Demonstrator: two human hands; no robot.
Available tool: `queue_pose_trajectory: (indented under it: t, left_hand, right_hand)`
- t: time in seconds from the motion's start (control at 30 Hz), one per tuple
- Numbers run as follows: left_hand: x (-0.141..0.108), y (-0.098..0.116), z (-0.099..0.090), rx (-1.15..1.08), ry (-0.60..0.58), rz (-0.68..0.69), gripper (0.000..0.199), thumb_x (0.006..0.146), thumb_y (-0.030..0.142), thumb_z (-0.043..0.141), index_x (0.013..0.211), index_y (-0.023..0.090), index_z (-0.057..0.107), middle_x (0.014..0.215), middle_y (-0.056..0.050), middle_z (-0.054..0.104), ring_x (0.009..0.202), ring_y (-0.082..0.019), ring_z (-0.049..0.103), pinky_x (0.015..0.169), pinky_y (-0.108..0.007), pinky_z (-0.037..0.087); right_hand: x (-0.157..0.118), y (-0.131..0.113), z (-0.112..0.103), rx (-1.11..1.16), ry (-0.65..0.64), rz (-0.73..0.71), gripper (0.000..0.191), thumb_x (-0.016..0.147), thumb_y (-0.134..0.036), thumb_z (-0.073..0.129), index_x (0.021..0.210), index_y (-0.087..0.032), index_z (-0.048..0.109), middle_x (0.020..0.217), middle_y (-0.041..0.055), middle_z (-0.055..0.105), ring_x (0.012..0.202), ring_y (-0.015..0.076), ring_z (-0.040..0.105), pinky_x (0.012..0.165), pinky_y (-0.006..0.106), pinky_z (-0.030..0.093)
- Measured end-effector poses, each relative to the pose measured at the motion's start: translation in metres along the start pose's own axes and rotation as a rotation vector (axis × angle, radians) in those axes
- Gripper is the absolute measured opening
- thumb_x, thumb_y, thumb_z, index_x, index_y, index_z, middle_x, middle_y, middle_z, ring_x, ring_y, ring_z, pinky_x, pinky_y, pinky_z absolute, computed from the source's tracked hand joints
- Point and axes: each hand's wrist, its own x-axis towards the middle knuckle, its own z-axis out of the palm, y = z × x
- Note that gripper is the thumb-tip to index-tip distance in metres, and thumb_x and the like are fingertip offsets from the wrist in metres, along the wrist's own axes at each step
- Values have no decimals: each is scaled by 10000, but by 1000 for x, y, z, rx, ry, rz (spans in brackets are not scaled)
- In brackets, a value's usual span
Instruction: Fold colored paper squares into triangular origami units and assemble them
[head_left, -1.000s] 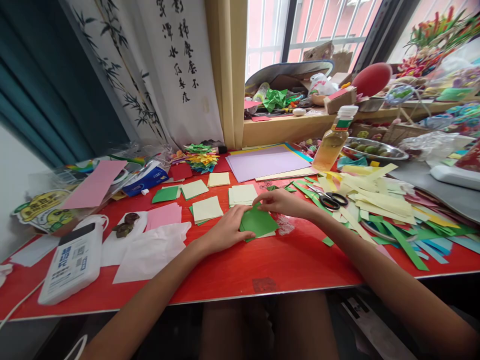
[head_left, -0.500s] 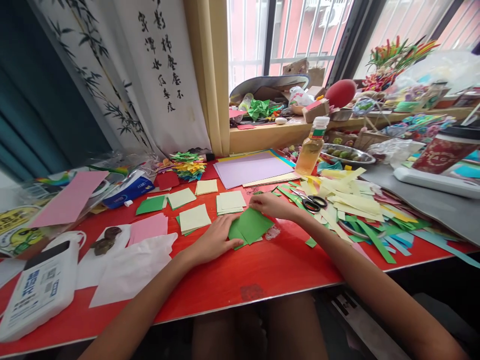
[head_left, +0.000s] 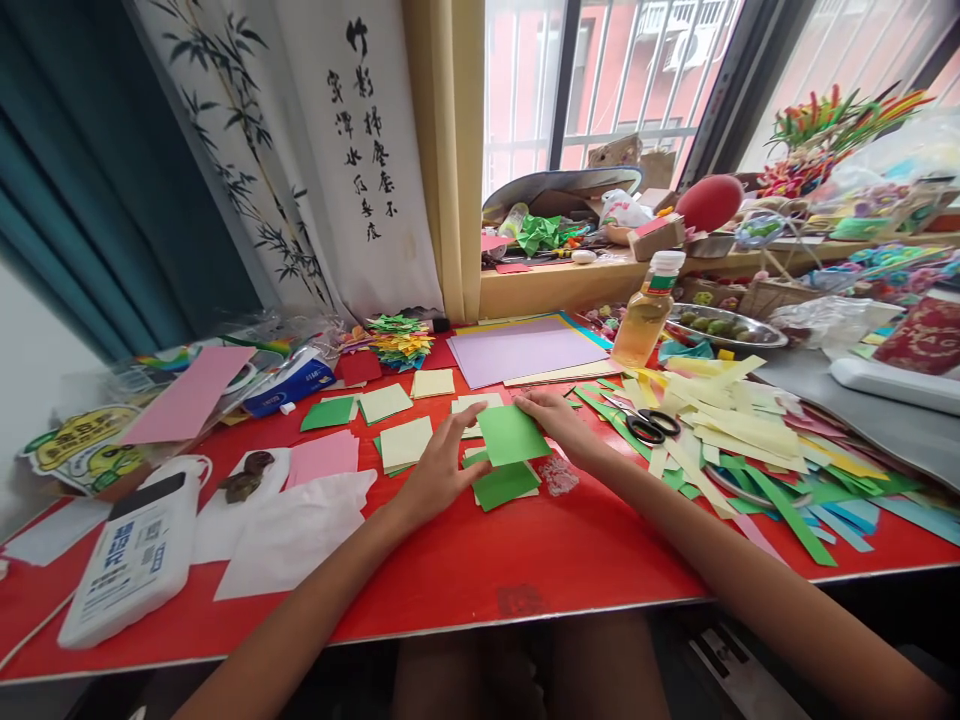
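My right hand pinches a green paper square by its upper right corner and holds it raised above the table. On the left side of that square is my left hand, thumb and fingers spread apart; whether the fingertips touch its edge I cannot tell. Below the raised square lies a small green paper stack, with a pale sheet showing at its edge. Just behind, partly hidden by my left fingers, is a pale yellow paper stack. Another pale yellow stack lies left of my hand.
Black-handled scissors and a heap of paper strips lie on the right. A bottle stands behind them, beside lilac sheets. Pink paper, a white tissue and a white device are on the left.
A green square has come up off the green stack in my right hand. My left hand has lifted off the stack and opened wider. The view has shifted slightly left.
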Motion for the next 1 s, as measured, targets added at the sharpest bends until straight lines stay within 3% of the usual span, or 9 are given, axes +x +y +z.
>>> queue_pose_trajectory:
  t: [0.1, 0.2, 0.43, 0.63, 0.8, 0.93, 1.0]
  left_hand:
    - [0, 0, 0, 72, 0, 67, 304, 837, 290, 460, 1137, 299, 504, 1133, -45, 480, 1075, -191, 451, 910, -327, 377]
    - [1, -2, 0, 96, 53, 46, 189, 834, 308, 469, 901, 250, 635, 988, -45, 513, 966, -180, 503, 841, -297, 401]
    - [3, 0, -5, -189, 252, -113, 214, 821, 362, 474, 834, 197, 610, 1005, -34, 597, 929, -172, 552, 809, -264, 411]
    - [3, 0, -5, -348, 330, -232, 225, 796, 393, 494, 831, 178, 547, 797, -15, 633, 772, -155, 595, 717, -259, 434]
    - [3, 1, -4, -379, 373, -218, 192, 794, 362, 504, 891, 197, 511, 800, 4, 576, 740, -132, 598, 681, -238, 441]
    - [4, 1, -4, -386, 373, -210, 330, 791, 327, 511, 1106, 246, 458, 798, 19, 533, 732, -119, 594, 684, -232, 449]
    - [5, 1, -4, -371, 349, -225, 347, 788, 337, 515, 1124, 258, 470, 794, 20, 520, 733, -118, 591, 680, -229, 447]
  right_hand:
    - [0, 8, 7, 58, 45, -6, 348, 763, -506, 488, 707, -162, 486, 607, -39, 430, 501, 66, 377, 452, 188, 301]
    - [-1, 8, 13, 120, 11, 11, 352, 756, -509, 498, 760, -159, 530, 617, -27, 483, 500, 74, 430, 459, 197, 355]
    - [-7, -2, 21, 243, -153, -33, 253, 767, -360, 572, 917, -167, 632, 908, 58, 641, 741, 144, 620, 714, 300, 512]
    - [-8, -1, 27, 382, -229, -69, 403, 845, -468, 415, 973, -138, 608, 930, 106, 648, 712, 167, 653, 624, 297, 539]
    - [-12, -4, 29, 287, -280, -167, 363, 757, -281, 610, 1100, -182, 548, 984, 65, 636, 772, 143, 644, 715, 285, 533]
    - [-12, -5, 28, 235, -236, -168, 294, 769, -267, 590, 1043, -161, 578, 900, 53, 650, 718, 127, 646, 693, 270, 536]
    - [-11, -5, 28, 231, -215, -161, 254, 774, -273, 580, 996, -152, 594, 826, 38, 652, 687, 123, 646, 669, 262, 537]
